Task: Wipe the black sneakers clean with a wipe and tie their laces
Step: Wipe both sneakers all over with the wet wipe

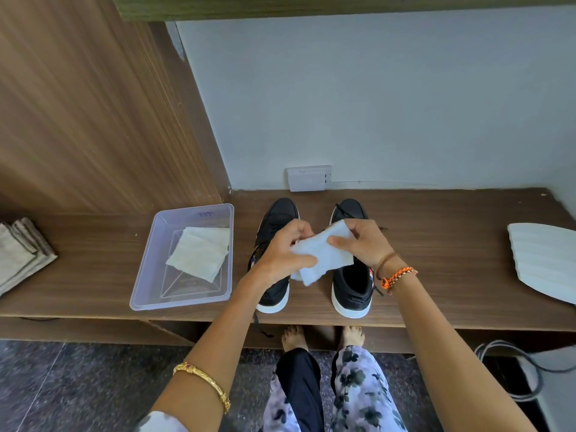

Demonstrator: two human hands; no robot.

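Two black sneakers with white soles stand side by side on the wooden shelf, toes to the wall: the left sneaker (276,219) and the right sneaker (350,285). Their laces hang loose; one dangles over the shelf's front edge. Above and between them I hold a white wipe (324,255) with both hands. My left hand (282,254) pinches its left side and my right hand (363,241) grips its upper right corner. The hands and wipe hide the middle of both sneakers.
A clear plastic tray (149,275) left of the sneakers holds another white wipe (199,252). Folded grey cloths (21,254) lie at the far left, a white ribbed object (545,260) at the far right. A wall socket (308,178) sits behind the sneakers. My bare feet stand below the shelf edge.
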